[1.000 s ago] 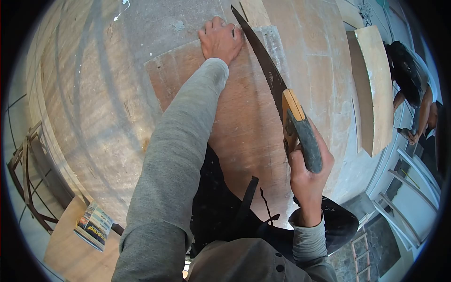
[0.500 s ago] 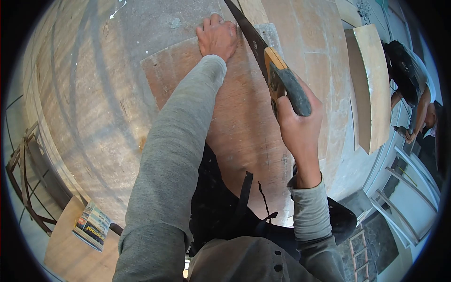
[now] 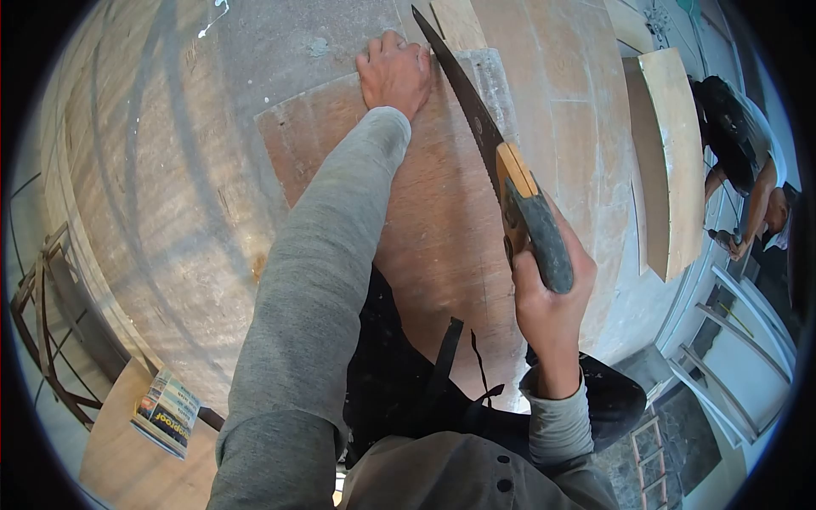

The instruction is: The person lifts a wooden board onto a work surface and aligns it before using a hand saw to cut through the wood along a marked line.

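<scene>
My right hand is closed around the dark grey and yellow handle of a handsaw. The saw's toothed blade slants up and to the left, its tip beyond the far edge of a reddish plywood board. At that far edge, just left of the blade, my left hand bears down on the board with its fingers bent over the rim. A grey sleeve covers my left arm, which crosses the board's left part. My dark-clothed knee rests over its near part.
Beneath the board spreads a large plywood surface. A narrow wood strip lies beyond the saw tip. To the right stands a curved wooden piece, with another person holding a drill past it. A printed box sits at lower left.
My right hand has drawn the saw back toward me, so its tip now shows near the board's far edge. The left hand stays in place on the board.
</scene>
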`<state>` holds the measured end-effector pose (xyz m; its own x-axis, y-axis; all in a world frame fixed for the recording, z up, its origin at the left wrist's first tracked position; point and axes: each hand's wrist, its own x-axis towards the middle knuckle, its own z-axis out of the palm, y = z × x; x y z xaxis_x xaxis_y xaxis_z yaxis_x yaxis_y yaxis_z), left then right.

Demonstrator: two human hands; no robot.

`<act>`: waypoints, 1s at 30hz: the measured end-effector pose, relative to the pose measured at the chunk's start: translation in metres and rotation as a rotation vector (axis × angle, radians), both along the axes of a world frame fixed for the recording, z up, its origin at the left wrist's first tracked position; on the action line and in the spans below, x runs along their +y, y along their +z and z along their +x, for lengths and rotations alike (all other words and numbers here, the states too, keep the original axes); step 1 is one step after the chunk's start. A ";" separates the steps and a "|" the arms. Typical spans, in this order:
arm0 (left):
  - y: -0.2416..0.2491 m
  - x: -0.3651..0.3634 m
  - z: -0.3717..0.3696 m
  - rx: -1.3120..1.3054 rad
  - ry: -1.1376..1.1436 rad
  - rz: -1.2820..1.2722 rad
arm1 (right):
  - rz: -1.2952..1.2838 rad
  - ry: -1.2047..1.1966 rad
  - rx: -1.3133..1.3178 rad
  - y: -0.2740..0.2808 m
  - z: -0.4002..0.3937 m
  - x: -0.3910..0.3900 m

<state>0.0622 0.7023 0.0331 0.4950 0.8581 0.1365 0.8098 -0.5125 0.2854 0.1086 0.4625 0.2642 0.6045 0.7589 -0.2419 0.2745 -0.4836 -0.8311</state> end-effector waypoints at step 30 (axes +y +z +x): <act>-0.001 0.001 0.003 -0.014 -0.005 0.003 | 0.004 -0.044 0.047 -0.026 0.013 0.040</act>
<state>0.0650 0.7033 0.0322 0.4975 0.8551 0.1463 0.8029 -0.5177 0.2955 0.1217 0.5029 0.2381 0.6252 0.7330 -0.2680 0.2135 -0.4909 -0.8446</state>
